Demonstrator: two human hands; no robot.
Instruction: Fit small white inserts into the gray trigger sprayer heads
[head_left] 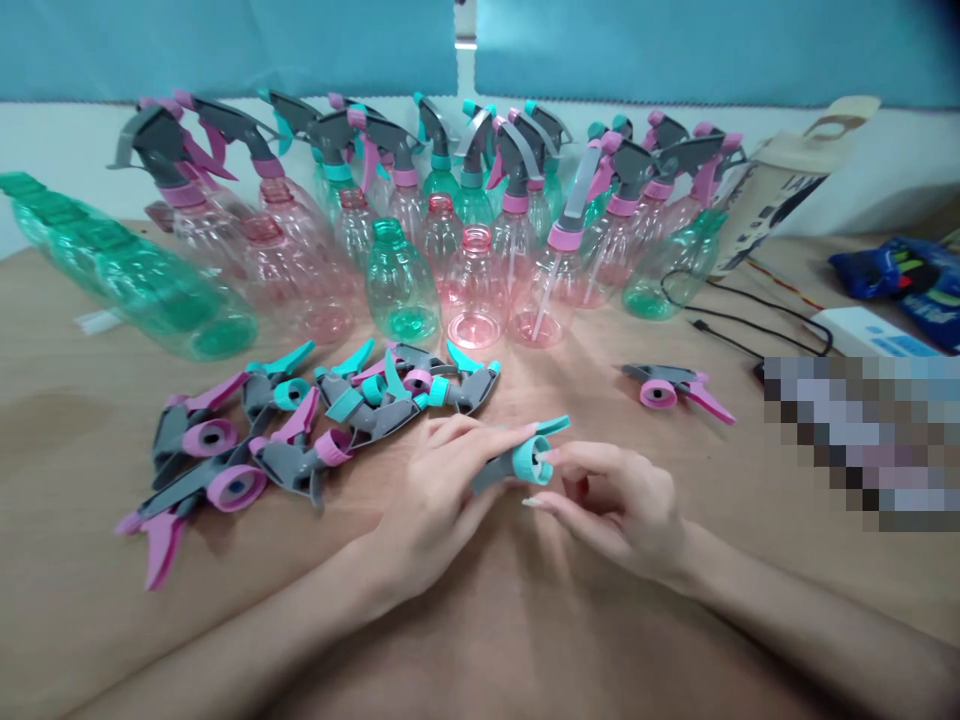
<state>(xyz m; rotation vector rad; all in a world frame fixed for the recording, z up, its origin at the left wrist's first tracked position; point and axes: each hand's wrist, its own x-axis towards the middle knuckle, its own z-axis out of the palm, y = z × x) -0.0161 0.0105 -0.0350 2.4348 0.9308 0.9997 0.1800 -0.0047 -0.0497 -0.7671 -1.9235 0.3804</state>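
The light is soft and fairly bright. Shiny spots dot the clear bottles (476,285). Faint shadows streak the counter (540,620) toward 6 o'clock, below the left hand (442,480) and right hand (630,505). The cup (787,165) at 2 o'clock leans and looks stretched. Big square blocks (862,430) cover things near 3 o'clock. Small edges look a bit fuzzy.

1. Spray head (491,474) I hold: hard plastic; smooth, rather matt grey body, ribbed collar (525,462).
2. Bottles (405,290) before me: thin, see-through plastic, smooth, glossy.
3. Table (570,385): I note smooth wood-look surface, soft sheen.
4. Blue hanging (225,50): matt cloth.
5. Packet (877,268): crinkled, glossy film.
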